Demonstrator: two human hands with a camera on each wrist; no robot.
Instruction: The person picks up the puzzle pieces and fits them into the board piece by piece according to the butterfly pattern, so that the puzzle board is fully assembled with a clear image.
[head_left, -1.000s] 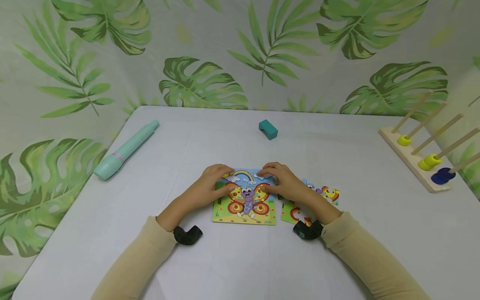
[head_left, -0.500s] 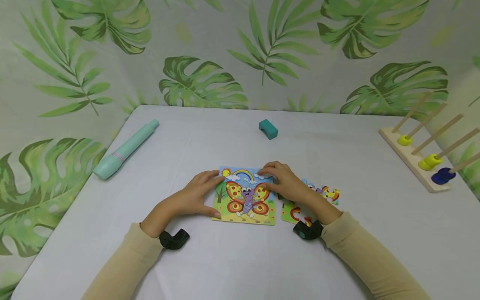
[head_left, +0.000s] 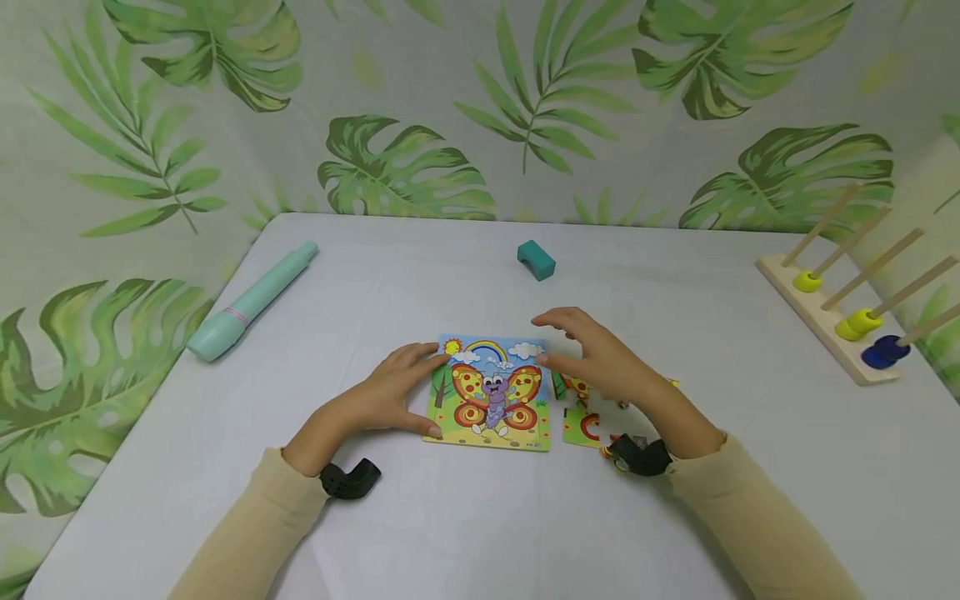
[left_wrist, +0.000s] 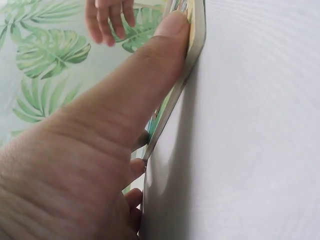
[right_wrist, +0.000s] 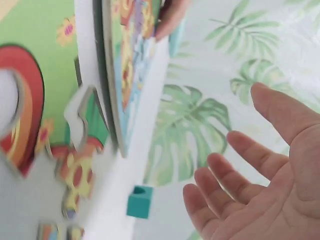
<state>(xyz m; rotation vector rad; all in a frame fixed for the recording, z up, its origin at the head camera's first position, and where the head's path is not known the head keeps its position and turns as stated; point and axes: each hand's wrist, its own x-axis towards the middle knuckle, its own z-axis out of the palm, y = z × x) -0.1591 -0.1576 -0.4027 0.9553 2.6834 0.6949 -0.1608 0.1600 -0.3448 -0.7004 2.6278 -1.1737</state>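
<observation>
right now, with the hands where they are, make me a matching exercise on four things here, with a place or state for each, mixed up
1 left hand
2 right hand
3 teal block
4 pegged stand

a bears yellow beads
b touches the butterfly puzzle
c lies beyond the puzzle, notched
d holds nothing

Pairs: 1-b, 2-d, 3-c, 4-a

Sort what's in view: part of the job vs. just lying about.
Likely part of the job:
butterfly puzzle board, left hand on its left edge
loose puzzle pieces, partly hidden by the right hand

Apparently just lying about:
teal arched block
mint-green tube-shaped object
wooden peg stand
</observation>
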